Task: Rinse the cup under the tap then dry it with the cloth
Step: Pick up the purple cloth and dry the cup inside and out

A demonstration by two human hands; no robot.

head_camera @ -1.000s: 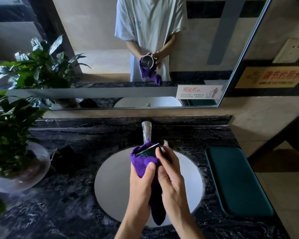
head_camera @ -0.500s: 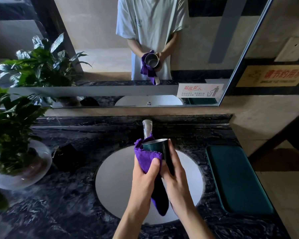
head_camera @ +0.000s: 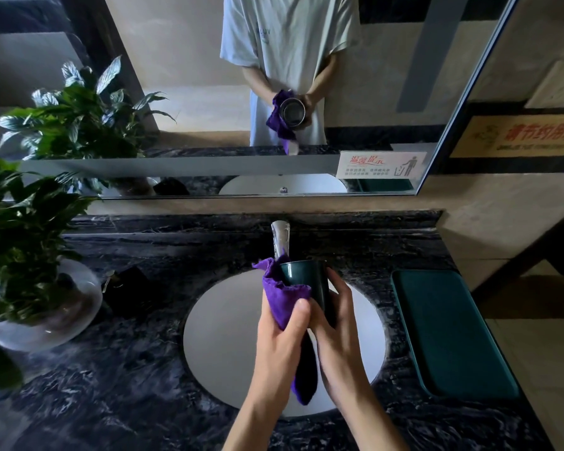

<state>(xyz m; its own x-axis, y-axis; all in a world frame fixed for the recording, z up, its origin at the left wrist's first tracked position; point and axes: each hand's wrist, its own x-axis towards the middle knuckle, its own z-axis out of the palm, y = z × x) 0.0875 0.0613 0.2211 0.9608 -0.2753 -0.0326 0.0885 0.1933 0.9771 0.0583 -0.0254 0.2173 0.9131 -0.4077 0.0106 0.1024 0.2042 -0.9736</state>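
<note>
A dark green cup (head_camera: pixel 306 278) with a metal inside is held over the white sink basin (head_camera: pixel 222 327), its mouth tipped away from me toward the mirror. My right hand (head_camera: pixel 336 330) grips its right side. My left hand (head_camera: pixel 282 340) presses a purple cloth (head_camera: pixel 279 294) against the cup's left side; the cloth's tail hangs down between my wrists. The chrome tap (head_camera: pixel 280 237) stands just behind the cup, with no water visible. The mirror (head_camera: pixel 189 92) shows the cup's open mouth and the cloth.
A dark marble counter (head_camera: pixel 111 385) surrounds the basin. A potted plant in a glass bowl (head_camera: pixel 46 307) stands at the left, a small dark object (head_camera: pixel 127 288) beside it. A dark green tray (head_camera: pixel 450 330) lies at the right. Signs sit on the wall.
The cup has been turned and tilted so more of its side shows. My left hand has shifted the cloth from over the rim to the cup's left side.
</note>
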